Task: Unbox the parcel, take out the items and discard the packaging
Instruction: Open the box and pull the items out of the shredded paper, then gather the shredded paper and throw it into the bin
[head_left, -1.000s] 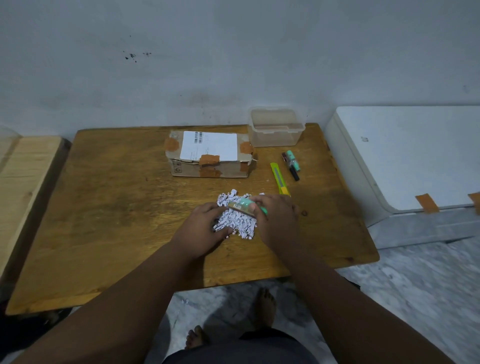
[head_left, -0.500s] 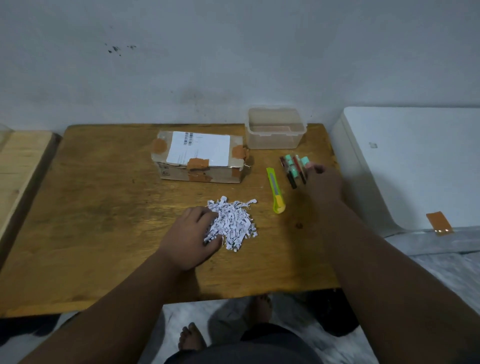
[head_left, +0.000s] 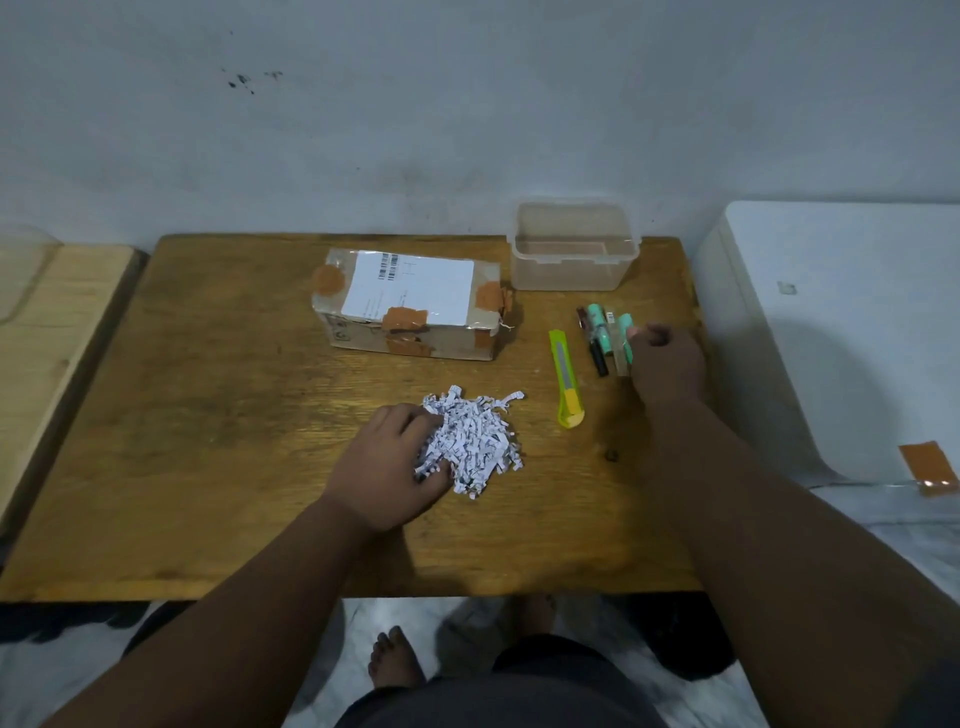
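A cardboard parcel box (head_left: 410, 306) with a white label and orange tape patches sits at the back middle of the wooden table (head_left: 208, 415). In front of it lies a heap of white shredded paper (head_left: 475, 441); my left hand (head_left: 387, 465) rests on its left side, fingers curled into the shreds. At the right, several small mint-green and black items (head_left: 600, 332) lie side by side. My right hand (head_left: 667, 364) touches the rightmost mint-green packaged item (head_left: 623, 338), fingers curled at its edge.
A yellow-green box cutter (head_left: 566, 379) lies between the paper heap and the items. A clear plastic container (head_left: 574, 247) stands open at the back right. A white appliance (head_left: 841, 332) is beside the table on the right, a pale wooden surface (head_left: 47, 322) on the left.
My right hand carried a mint-green item from the paper heap to the right and set it beside the other items. My left hand stayed on the shredded paper.
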